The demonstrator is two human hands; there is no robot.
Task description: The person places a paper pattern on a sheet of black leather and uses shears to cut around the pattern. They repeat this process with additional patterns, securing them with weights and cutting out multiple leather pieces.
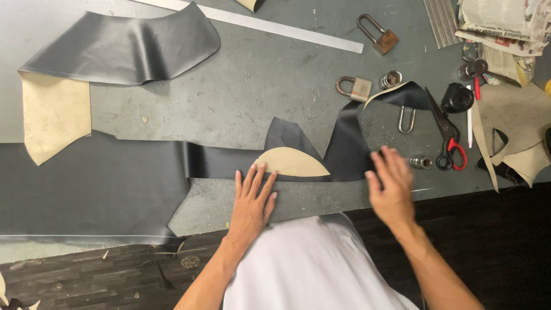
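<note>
Both hands sit near the tan half-moon paper pattern (293, 163): left hand (251, 201) fingers spread flat, touching its left tip; right hand (392, 182) open, empty, beyond its right end.

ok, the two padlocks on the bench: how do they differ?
The upper padlock has a rusty brown body; the lower padlock has a pale, silvery body. The upper one lies near the long metal ruler, well clear of the black leather sheet; the lower one lies just beside that sheet's curled edge. Both lie flat on the grey table, apart from either hand.
</note>
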